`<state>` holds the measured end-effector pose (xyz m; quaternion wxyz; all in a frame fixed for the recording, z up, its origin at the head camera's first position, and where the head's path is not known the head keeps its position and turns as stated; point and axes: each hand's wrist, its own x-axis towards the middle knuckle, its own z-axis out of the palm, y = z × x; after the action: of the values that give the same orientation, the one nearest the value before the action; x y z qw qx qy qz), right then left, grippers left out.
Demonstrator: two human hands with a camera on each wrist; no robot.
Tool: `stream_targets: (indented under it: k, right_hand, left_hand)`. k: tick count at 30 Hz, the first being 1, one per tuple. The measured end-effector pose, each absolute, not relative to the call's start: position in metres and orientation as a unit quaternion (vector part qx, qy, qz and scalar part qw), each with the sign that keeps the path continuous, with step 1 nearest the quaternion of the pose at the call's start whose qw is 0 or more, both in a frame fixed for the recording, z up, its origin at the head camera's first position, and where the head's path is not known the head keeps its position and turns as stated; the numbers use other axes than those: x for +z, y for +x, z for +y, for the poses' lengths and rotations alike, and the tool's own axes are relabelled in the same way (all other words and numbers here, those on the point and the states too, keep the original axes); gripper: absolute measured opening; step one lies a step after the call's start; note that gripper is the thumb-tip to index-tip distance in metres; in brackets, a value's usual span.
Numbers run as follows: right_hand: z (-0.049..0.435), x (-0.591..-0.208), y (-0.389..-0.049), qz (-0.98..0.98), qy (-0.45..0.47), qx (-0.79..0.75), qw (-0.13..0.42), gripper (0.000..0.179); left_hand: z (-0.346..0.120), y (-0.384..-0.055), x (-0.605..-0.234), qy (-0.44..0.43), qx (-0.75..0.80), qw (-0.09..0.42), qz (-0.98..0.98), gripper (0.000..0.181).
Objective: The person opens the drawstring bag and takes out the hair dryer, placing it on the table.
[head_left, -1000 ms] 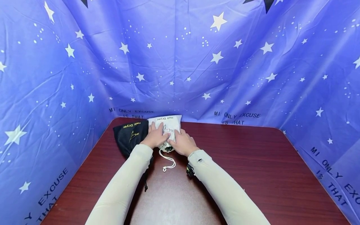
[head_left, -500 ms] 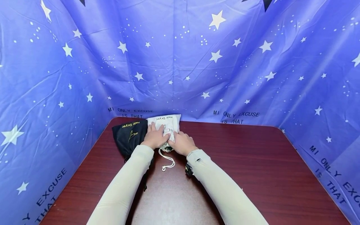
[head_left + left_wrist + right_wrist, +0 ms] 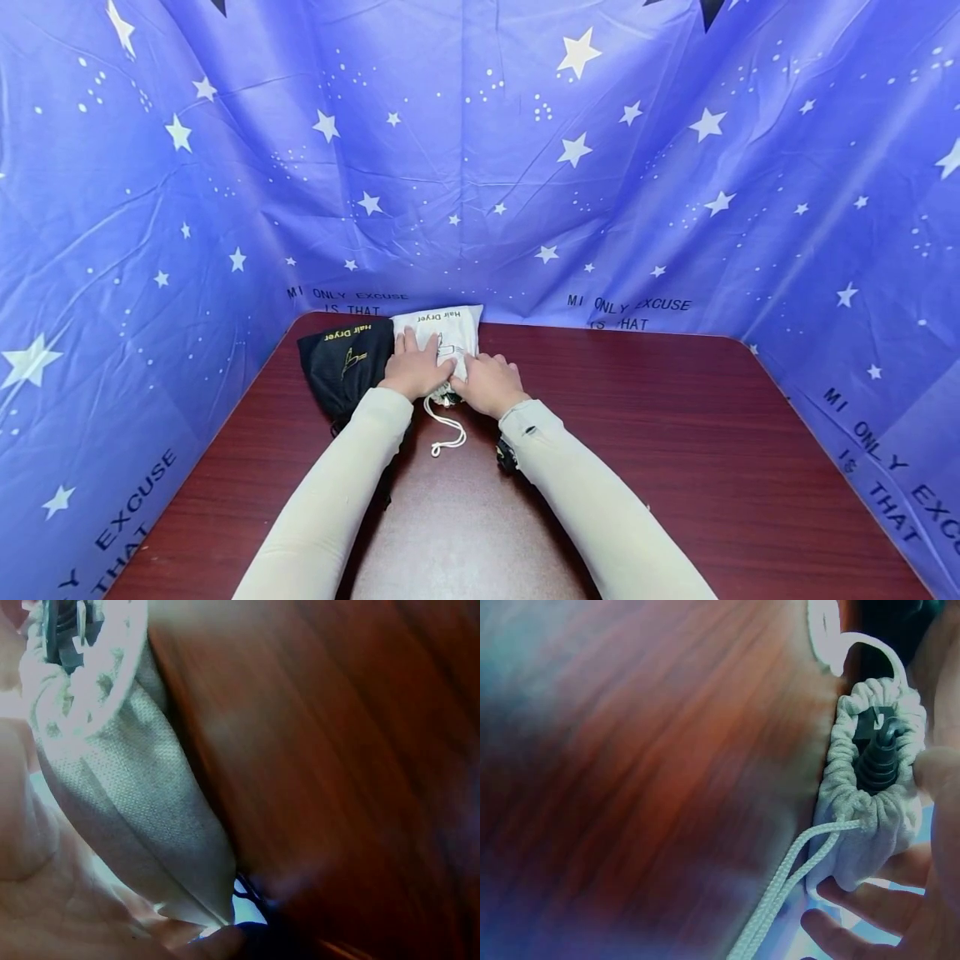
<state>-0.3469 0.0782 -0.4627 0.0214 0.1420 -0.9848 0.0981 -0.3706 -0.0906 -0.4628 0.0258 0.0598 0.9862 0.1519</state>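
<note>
A white drawstring bag printed "Hair Dryer" lies at the back of the table, left of centre. My left hand rests on its left part with fingers spread and extended. My right hand touches its right side, thumb toward the bag's mouth. In the right wrist view, the fingers lie along the bag's side. Its gathered mouth gapes, showing a black cord with a ribbed sleeve inside. A white drawstring trails toward me. A black drawstring bag, also printed "Hair Dryer", lies against its left side.
The dark red wooden table spreads wide to the right and toward me. A blue star-printed cloth rises behind the table's back edge and on both sides. The black bag's cord lies partly hidden under my left sleeve.
The head view has shifted very slightly. Both hands stay at the white bag, and neither bag has visibly moved on the table.
</note>
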Motion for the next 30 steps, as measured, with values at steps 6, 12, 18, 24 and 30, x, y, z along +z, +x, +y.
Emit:
stream_targets:
  k: [6, 12, 18, 24, 30]
  right_hand:
    - [0.078, -0.463, -0.345, -0.985, 0.145, 0.091, 0.025, 0.067]
    - [0.08, -0.463, -0.342, -0.985, 0.139, 0.095, 0.022, 0.067]
    - [0.083, -0.463, -0.338, -0.985, 0.137, 0.101, 0.024, 0.067]
    - [0.087, -0.463, -0.336, -0.985, 0.141, 0.099, 0.026, 0.066]
    - [0.091, -0.464, -0.33, -0.984, 0.14, 0.106, 0.02, 0.067]
  left_hand:
    - [-0.09, -0.368, -0.463, 0.057, 0.143, 0.025, 0.988, 0.08]
    - [-0.088, -0.367, -0.462, 0.055, 0.148, 0.027, 0.987, 0.081]
    - [-0.084, -0.363, -0.461, 0.049, 0.156, 0.031, 0.986, 0.081]
    - [-0.08, -0.357, -0.46, 0.044, 0.159, 0.029, 0.986, 0.081]
    - [-0.078, -0.353, -0.461, 0.049, 0.166, 0.031, 0.984, 0.081]
